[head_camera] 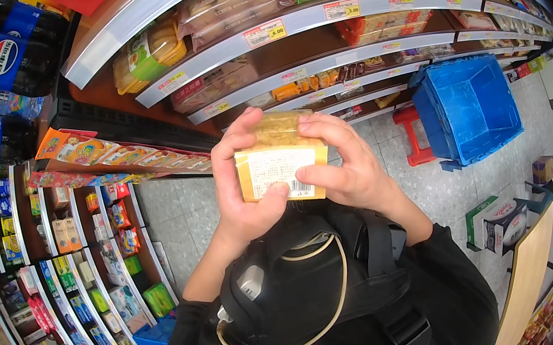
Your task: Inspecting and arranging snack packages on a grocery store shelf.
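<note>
Between my two hands is a clear plastic food package with a yellow band (246, 176), held up in front of my chest. A white printed label (276, 168) with a barcode faces me. Through the clear part, yellowish pieces show. My left hand (243, 182) grips its left side, the thumb pressed low on the label. My right hand (340, 159) holds the right side, with one finger lying across the label near the barcode. Beyond the package, shelves carry a yellow plastic tray of food (148, 56) with a green label and bagged buns (230, 3).
A blue plastic crate (467, 110) stands at the right by a red stool-like stand (412, 136). Large cola bottles (5, 61) are stacked at upper left. Toiletry shelves (76, 282) line the left. Cartons (506, 223) and a wooden board (526, 276) are at lower right.
</note>
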A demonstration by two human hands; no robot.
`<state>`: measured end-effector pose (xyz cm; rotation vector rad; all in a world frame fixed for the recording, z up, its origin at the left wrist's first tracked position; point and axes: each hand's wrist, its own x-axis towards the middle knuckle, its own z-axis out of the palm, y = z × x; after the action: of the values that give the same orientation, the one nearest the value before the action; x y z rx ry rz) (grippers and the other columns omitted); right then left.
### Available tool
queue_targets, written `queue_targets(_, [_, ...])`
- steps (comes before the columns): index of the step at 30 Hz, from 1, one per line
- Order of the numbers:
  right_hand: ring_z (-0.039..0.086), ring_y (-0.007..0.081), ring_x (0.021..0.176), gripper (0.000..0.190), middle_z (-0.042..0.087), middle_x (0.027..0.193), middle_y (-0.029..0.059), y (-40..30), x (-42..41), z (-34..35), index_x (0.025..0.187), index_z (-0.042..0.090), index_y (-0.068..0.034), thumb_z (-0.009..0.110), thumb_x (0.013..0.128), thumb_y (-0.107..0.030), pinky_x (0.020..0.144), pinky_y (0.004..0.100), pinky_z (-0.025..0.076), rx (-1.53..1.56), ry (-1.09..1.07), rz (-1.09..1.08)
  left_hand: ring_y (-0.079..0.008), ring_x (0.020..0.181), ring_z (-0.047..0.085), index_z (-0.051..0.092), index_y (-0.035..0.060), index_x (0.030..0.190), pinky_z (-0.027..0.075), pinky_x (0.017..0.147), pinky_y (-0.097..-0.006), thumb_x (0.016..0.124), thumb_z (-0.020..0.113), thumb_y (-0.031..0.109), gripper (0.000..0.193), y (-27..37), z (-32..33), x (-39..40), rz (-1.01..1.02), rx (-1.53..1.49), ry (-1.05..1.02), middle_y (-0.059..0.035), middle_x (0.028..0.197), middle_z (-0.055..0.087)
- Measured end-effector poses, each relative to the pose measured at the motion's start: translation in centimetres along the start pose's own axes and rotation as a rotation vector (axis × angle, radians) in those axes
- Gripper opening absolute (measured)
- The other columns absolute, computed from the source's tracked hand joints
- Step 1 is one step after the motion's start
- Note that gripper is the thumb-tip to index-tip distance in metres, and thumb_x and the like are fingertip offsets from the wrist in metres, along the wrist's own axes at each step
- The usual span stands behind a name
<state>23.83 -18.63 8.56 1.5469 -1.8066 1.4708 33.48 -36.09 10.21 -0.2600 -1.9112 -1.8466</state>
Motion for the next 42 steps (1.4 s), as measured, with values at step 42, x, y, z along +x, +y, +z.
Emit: queue_targets(42, [0.057,0.0389,0.117,0.045,0.051,0.126,0.0147,0.17,-0.34,0.94,0.111,0.066,-0.023,0.077,0.071,-0.007,0.097,0.0484,0.049,0.024,-0.031,0.026,-0.0372,0.142,0.03,0.037,0.0058,0.129,0.023,0.116,-0.0496,0.072,0.059,0.004,0.061,-0.49,-0.71,-0.7,0.005,0.034,0.006,-0.0258,0.145,0.037])
